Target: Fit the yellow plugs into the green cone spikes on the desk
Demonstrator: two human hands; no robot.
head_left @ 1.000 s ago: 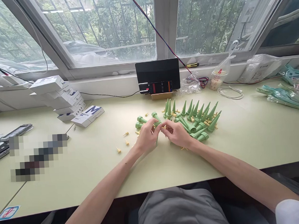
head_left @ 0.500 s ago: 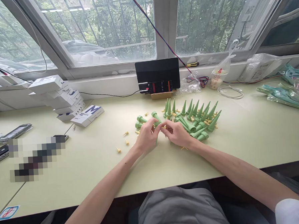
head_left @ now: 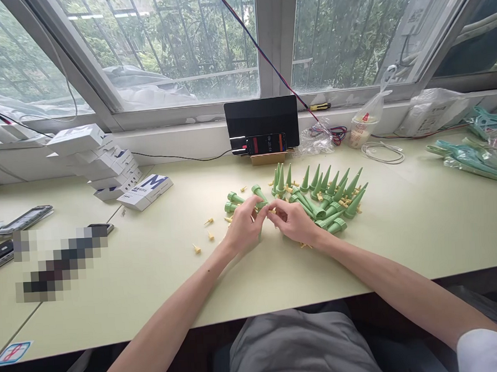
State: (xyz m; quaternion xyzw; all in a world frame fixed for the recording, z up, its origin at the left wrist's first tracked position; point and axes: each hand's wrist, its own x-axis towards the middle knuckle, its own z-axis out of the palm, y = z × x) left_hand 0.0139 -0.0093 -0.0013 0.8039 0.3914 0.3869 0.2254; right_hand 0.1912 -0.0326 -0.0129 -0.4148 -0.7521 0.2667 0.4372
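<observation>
Fingers closed, my left hand (head_left: 245,224) is holding a green spike (head_left: 262,205) over the table (head_left: 153,268), its tip pointing down; my right hand (head_left: 294,221) is pinching a yellow plug (head_left: 273,211) beside it. It's looking like light, stiff, smooth plastic, so the wide end is probably offering the surest hold. More spikes (head_left: 320,211) are crowding my right; loose plugs (head_left: 210,236) are lying left; a phone (head_left: 267,144) is standing beyond.

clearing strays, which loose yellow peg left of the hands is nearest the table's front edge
The yellow peg farthest left; the others there lie farther back and closer to the left hand.
</observation>
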